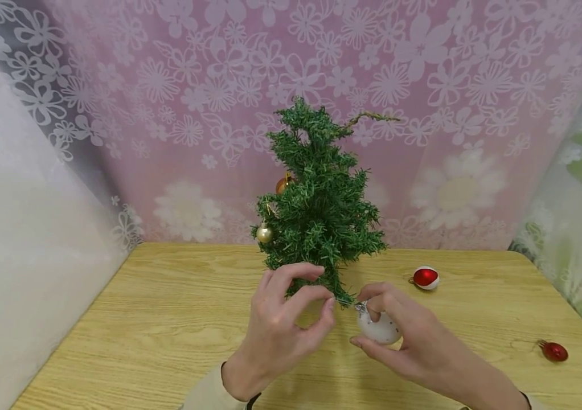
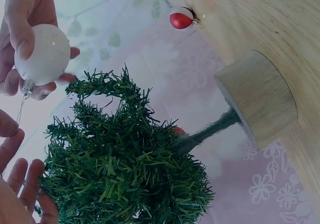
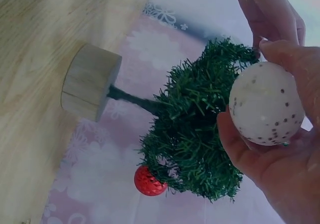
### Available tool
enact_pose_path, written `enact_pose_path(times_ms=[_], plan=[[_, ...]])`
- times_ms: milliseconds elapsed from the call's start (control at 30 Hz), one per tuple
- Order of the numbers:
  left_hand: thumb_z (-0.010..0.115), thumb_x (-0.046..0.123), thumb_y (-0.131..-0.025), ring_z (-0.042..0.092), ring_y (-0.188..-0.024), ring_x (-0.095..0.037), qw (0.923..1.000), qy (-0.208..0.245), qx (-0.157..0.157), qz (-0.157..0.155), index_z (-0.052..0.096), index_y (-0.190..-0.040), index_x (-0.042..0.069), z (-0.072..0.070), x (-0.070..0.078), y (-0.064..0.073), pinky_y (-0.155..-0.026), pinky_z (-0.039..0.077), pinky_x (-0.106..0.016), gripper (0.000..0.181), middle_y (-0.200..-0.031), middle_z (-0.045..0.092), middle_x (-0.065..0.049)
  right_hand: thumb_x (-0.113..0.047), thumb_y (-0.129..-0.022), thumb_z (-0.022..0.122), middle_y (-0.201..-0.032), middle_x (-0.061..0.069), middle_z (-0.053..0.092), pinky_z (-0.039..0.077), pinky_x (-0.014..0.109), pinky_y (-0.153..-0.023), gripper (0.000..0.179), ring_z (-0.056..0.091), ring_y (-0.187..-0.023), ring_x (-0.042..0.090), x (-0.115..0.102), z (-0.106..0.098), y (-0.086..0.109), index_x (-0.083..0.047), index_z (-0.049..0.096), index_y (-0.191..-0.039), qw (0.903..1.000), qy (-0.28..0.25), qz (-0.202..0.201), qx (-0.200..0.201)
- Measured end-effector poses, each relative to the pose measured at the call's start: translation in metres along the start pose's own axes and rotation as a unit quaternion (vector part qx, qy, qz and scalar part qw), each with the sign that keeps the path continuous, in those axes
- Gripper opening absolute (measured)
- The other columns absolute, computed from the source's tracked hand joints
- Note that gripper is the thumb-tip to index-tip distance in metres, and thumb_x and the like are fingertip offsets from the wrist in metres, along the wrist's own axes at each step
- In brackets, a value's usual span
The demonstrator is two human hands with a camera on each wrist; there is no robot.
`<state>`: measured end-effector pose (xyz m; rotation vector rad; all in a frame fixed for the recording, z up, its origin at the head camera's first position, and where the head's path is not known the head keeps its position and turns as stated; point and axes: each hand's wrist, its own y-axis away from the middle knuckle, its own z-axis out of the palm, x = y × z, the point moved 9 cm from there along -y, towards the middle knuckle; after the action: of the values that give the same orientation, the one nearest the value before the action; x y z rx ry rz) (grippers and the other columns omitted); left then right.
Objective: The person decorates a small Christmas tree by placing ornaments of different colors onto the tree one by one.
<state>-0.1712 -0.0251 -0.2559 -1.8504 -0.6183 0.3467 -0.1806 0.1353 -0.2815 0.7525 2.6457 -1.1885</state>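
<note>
A white bauble (image 1: 380, 330) with dark specks sits in my right hand (image 1: 419, 341), its fingers and thumb gripping the sides. Its silver cap and thin hanging loop (image 2: 21, 108) point toward my left hand (image 1: 275, 324). Thumb and index finger of that hand pinch the loop's far end; the other fingers are bent loosely. Both hands are in front of a small green Christmas tree (image 1: 322, 205), near a low front branch tip. Whether the loop touches that tip, I cannot tell. The tree stands on a round wooden base (image 2: 260, 98), hidden in the head view.
A gold bauble (image 1: 264, 233) and an orange one (image 1: 283, 185) hang on the tree's left side. On the table (image 1: 168, 319), a red-and-white bauble (image 1: 426, 277) lies right of the tree and a red bauble (image 1: 554, 351) near the right edge. Floral curtain (image 1: 209, 114) stands behind.
</note>
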Motion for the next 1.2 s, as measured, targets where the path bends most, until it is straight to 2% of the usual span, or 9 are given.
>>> enact_pose_path(times_ms=[167,300,467,600,800,900,1067,1200], plan=[[0.061,0.021,-0.097,0.069,-0.094,-0.017,1.0000,0.000,-0.002,-0.007,0.073,-0.087,0.017,0.000,-0.001,0.001,-0.071,0.046,-0.030,0.016,-0.112,0.069,-0.005,-0.042,-0.098,0.064,-0.116,0.005,0.067,0.052,0.011,-0.073,0.026,0.065,-0.096,0.010,-0.002,-0.001,-0.002,-0.017,0.059,-0.101,0.9997,0.008,-0.001,0.022],[0.061,0.022,-0.097,0.069,-0.096,-0.016,0.9999,-0.001,-0.008,-0.011,0.074,-0.087,0.018,0.000,-0.001,0.002,-0.072,0.046,-0.029,0.017,-0.113,0.069,-0.005,-0.037,-0.100,0.063,-0.108,0.003,0.070,0.052,0.012,-0.077,0.024,0.064,-0.098,0.011,-0.006,-0.002,-0.003,-0.015,0.057,-0.092,0.9979,-0.001,-0.030,0.058],[0.062,0.021,-0.097,0.069,-0.097,-0.016,0.9999,0.000,-0.010,-0.008,0.074,-0.086,0.019,-0.001,0.000,0.005,-0.071,0.046,-0.031,0.016,-0.112,0.069,-0.004,-0.029,-0.105,0.056,-0.098,-0.003,0.068,0.047,0.015,-0.074,0.025,0.060,-0.089,0.006,-0.011,-0.003,-0.005,-0.014,0.056,-0.086,0.9932,0.004,-0.065,0.096],[0.062,0.022,-0.098,0.068,-0.097,-0.016,0.9999,0.000,-0.013,-0.008,0.074,-0.087,0.019,0.000,0.001,0.005,-0.071,0.046,-0.032,0.016,-0.114,0.069,-0.004,-0.027,-0.106,0.053,-0.096,-0.007,0.066,0.047,0.015,-0.075,0.022,0.057,-0.086,0.004,-0.009,-0.001,-0.007,-0.014,0.055,-0.089,0.9957,0.002,-0.040,0.084],[0.062,0.022,-0.098,0.067,-0.096,-0.016,0.9999,0.003,-0.013,0.000,0.074,-0.088,0.019,0.001,0.002,0.003,-0.074,0.046,-0.032,0.016,-0.115,0.068,-0.004,-0.032,-0.106,0.052,-0.097,-0.007,0.068,0.049,0.013,-0.073,0.022,0.060,-0.082,0.002,-0.004,-0.003,-0.010,-0.015,0.066,-0.105,0.9976,0.025,0.009,0.064],[0.062,0.023,-0.098,0.066,-0.095,-0.016,0.9999,0.003,-0.013,0.005,0.075,-0.089,0.019,0.001,0.004,0.002,-0.075,0.046,-0.030,0.016,-0.116,0.068,-0.004,-0.032,-0.107,0.050,-0.099,-0.009,0.067,0.045,0.011,-0.073,0.023,0.055,-0.082,0.001,-0.004,-0.002,-0.012,-0.018,0.069,-0.109,0.9978,0.038,0.009,0.054],[0.061,0.023,-0.098,0.066,-0.095,-0.016,0.9999,0.003,-0.007,0.015,0.075,-0.089,0.019,0.000,0.006,0.000,-0.078,0.047,-0.030,0.017,-0.115,0.068,-0.004,-0.033,-0.110,0.043,-0.097,-0.010,0.064,0.040,0.008,-0.068,0.029,0.046,-0.077,-0.002,-0.006,0.001,-0.014,-0.017,0.068,-0.106,0.9966,0.066,-0.005,0.049],[0.061,0.023,-0.098,0.067,-0.095,-0.017,0.9998,0.007,0.000,0.016,0.074,-0.088,0.019,-0.001,0.005,-0.001,-0.077,0.047,-0.030,0.017,-0.114,0.068,-0.005,-0.024,-0.110,0.047,-0.094,-0.009,0.061,0.038,0.009,-0.067,0.021,0.044,-0.074,-0.002,-0.006,0.002,-0.015,-0.014,0.066,-0.107,0.9967,0.067,-0.003,0.046]])
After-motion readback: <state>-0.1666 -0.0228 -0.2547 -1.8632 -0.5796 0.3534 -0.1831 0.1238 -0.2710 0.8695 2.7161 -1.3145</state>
